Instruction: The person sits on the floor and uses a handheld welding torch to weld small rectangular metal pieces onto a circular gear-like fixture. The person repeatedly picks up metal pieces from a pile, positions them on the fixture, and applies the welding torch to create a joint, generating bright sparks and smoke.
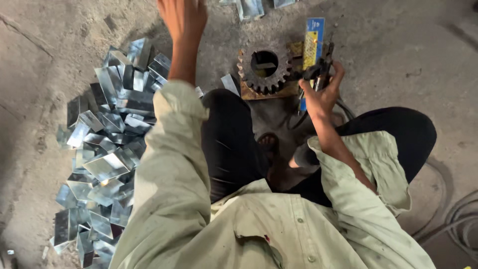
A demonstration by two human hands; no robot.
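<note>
I sit on the floor with my knees spread. My right hand (322, 92) grips a dark welding electrode holder (321, 65), held just right of a rusty toothed gear (264, 65) that lies on a flat brown block (249, 92). A blue and yellow packet (312, 42) lies behind the holder. My left hand (183, 17) reaches forward and up to the far edge of view, fingers loosely spread, holding nothing that I can see. It hovers beyond the heap of shiny bent sheet-metal pieces (107, 144) on my left.
More metal pieces (251, 7) lie at the top edge. Cables (460, 224) curl on the concrete floor at the right. A thin cable runs from the holder down by my right knee (398, 134).
</note>
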